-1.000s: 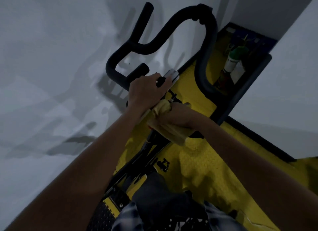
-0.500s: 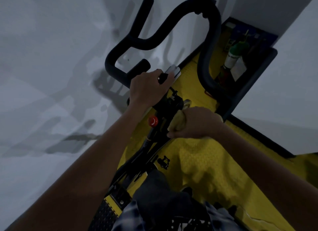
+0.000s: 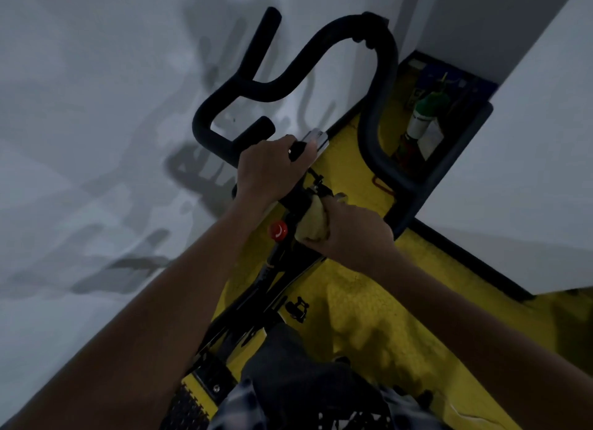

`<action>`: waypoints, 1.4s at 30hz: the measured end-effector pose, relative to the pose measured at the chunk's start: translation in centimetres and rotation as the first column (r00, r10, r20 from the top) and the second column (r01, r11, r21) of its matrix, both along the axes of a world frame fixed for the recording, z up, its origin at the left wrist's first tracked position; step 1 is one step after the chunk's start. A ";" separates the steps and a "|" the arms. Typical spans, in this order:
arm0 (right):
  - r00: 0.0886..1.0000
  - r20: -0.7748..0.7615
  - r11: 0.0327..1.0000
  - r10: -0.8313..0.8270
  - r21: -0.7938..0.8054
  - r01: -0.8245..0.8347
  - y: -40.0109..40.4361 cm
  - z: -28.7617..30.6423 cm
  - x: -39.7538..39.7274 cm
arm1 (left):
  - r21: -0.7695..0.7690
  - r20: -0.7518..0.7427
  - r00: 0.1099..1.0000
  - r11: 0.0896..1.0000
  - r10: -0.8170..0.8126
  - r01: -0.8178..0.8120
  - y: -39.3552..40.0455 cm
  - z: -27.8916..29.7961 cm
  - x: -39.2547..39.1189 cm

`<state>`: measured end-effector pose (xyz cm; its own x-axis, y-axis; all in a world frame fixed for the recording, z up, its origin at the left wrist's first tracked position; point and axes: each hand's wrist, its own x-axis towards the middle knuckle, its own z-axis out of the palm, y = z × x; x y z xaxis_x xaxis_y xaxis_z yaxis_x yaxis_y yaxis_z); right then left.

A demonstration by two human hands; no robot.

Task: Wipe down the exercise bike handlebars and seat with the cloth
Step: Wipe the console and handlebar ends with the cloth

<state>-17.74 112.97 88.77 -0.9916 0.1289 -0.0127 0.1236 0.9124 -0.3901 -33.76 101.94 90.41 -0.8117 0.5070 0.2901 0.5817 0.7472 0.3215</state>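
The black handlebars [image 3: 324, 44] of the exercise bike curve up against the white wall. My left hand [image 3: 272, 169] grips the centre of the bar near a small silver bracket [image 3: 316, 139]. My right hand [image 3: 356, 234] holds a bunched yellow cloth [image 3: 313, 221] and presses it against the black stem just below the bars, beside a red knob [image 3: 278, 230]. The black seat [image 3: 288, 375] shows at the bottom, partly hidden by patterned clothing.
A yellow floor mat [image 3: 369, 317] lies under the bike. A dark shelf [image 3: 449, 134] in the corner holds a green-topped bottle [image 3: 423, 115] and other items. White walls close in on the left and right. A black pedal [image 3: 296, 307] sits below the frame.
My right hand with the cloth has slid from over the stem to its right side, uncovering the red knob. The cloth is now more bunched. My left hand has stayed on the bar.
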 end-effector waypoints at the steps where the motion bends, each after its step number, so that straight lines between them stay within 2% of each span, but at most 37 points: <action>1: 0.998 -0.065 0.993 0.012 0.115 -0.004 0.6 -0.6 1.2 | 0.001 0.000 1.000 1.000 -0.002 0.002 0.0 -0.1 0.0; 3: 0.974 -0.195 0.964 0.112 0.261 -0.059 2.5 -1.7 3.1 | 0.005 -0.002 1.000 1.000 -0.004 0.004 0.0 -0.2 -0.1; 5: 0.943 -0.250 0.937 0.218 0.326 -0.130 5.2 -2.6 4.6 | 0.005 -0.001 1.000 1.000 -0.003 0.003 0.1 -0.2 0.0; 10: 0.931 -0.149 0.921 0.333 0.263 -0.287 8.8 -1.6 3.9 | 0.009 -0.023 1.000 1.000 0.007 -0.007 0.2 -0.2 0.0; 12: 0.952 0.015 0.921 0.307 0.249 -0.301 7.1 0.1 2.3 | 0.015 -0.020 1.000 1.000 0.013 -0.012 0.2 -0.2 0.0; 14: 0.933 0.281 0.921 0.226 0.250 -0.298 4.8 1.5 0.4 | 0.014 -0.015 1.000 1.000 0.013 -0.013 0.2 -0.2 0.0; 15: 0.897 0.399 0.932 0.189 0.215 -0.292 4.0 1.9 -0.6 | 0.012 -0.018 1.000 1.000 0.012 -0.012 0.2 -0.2 0.0; 17: 0.814 0.547 0.977 0.193 -0.034 -0.209 3.5 2.5 -2.3 | 0.008 -0.030 0.999 1.000 0.016 -0.016 0.2 -0.1 0.0; 18: 0.796 0.558 0.967 0.235 -0.215 -0.135 3.5 2.4 -2.9 | 0.007 -0.035 0.999 1.000 0.022 -0.021 0.2 -0.1 0.0; 20: 0.806 0.513 0.866 0.295 -0.501 0.002 3.5 2.0 -3.9 | 0.010 -0.040 0.999 0.999 0.035 -0.035 0.3 0.0 0.1; 22: 0.823 0.511 0.748 0.250 -0.642 0.171 2.2 1.5 -5.3 | 0.012 -0.039 0.998 0.999 0.048 -0.047 0.3 0.0 0.1; 24: 0.869 0.459 0.639 0.186 -0.728 0.247 0.6 0.8 -6.8 | 0.016 -0.030 0.999 0.999 0.044 -0.043 0.3 0.0 0.0; 26: 0.921 0.375 0.641 0.110 -0.735 0.222 -0.3 0.7 -7.2 | 0.016 -0.021 0.999 0.999 0.040 -0.039 0.2 0.0 0.0; 29: 0.974 0.211 0.798 0.081 -0.599 0.063 -0.5 1.5 -4.8 | 0.018 -0.010 0.998 0.998 0.054 -0.054 0.2 0.2 0.2; 31: 0.973 0.206 0.926 0.108 -0.377 -0.023 0.3 1.5 -2.7 | 0.018 0.006 0.999 0.998 0.053 -0.054 0.1 0.3 0.3; 33: 0.964 0.243 0.993 0.107 -0.083 -0.089 1.8 1.3 -0.8 | 0.008 0.016 0.999 0.999 0.046 -0.046 0.1 0.4 0.4; 35: 0.973 0.153 0.958 0.171 0.206 -0.201 3.8 0.9 0.9 | -0.006 0.011 0.999 0.999 0.044 -0.044 0.2 0.5 0.3; 37: 0.938 -0.030 0.866 0.345 0.395 -0.306 6.2 0.1 2.2 | -0.015 -0.004 0.999 0.999 0.043 -0.043 0.3 0.3 0.2; 39: 0.890 -0.130 0.826 0.436 0.451 -0.339 8.0 -0.6 2.8 | -0.011 -0.019 0.999 0.999 0.039 -0.040 0.3 0.0 0.0; 42: 0.903 -0.036 0.836 0.428 0.395 -0.381 8.1 0.1 1.9 | 0.006 -0.025 0.999 0.999 0.032 -0.032 0.3 0.0 -0.1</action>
